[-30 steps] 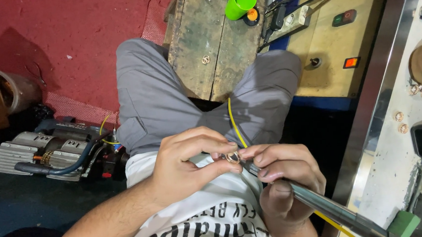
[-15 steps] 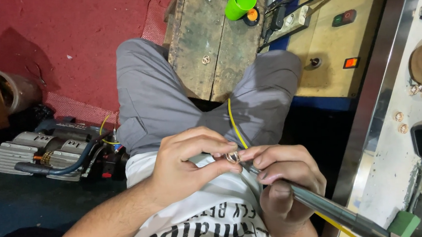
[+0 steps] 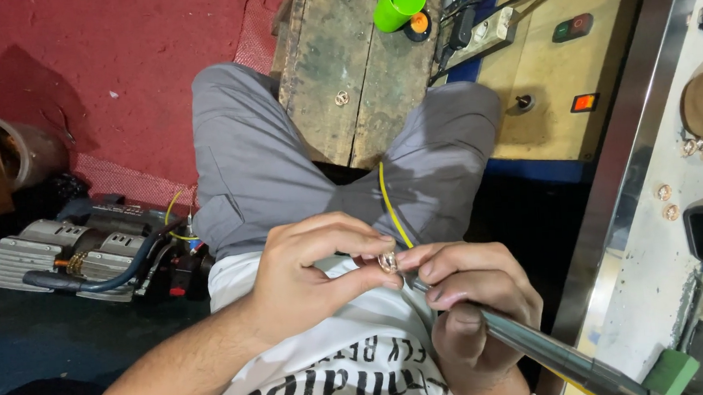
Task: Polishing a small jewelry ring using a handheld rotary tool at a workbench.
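Nothing has shifted since a second ago: the left hand [image 3: 316, 277] still pinches a small metal ring [image 3: 387, 261] against the tapered steel mandrel [image 3: 540, 349] (gripped by the right hand [image 3: 475, 296]), over the lap.

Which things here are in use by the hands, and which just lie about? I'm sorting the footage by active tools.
In use:
- left hand pinching a small ring
- right hand gripping a metal rod
- yellow wire beside the ring

Lying about:
- green cup on the wooden block
- motor unit on the floor
- yellow control box
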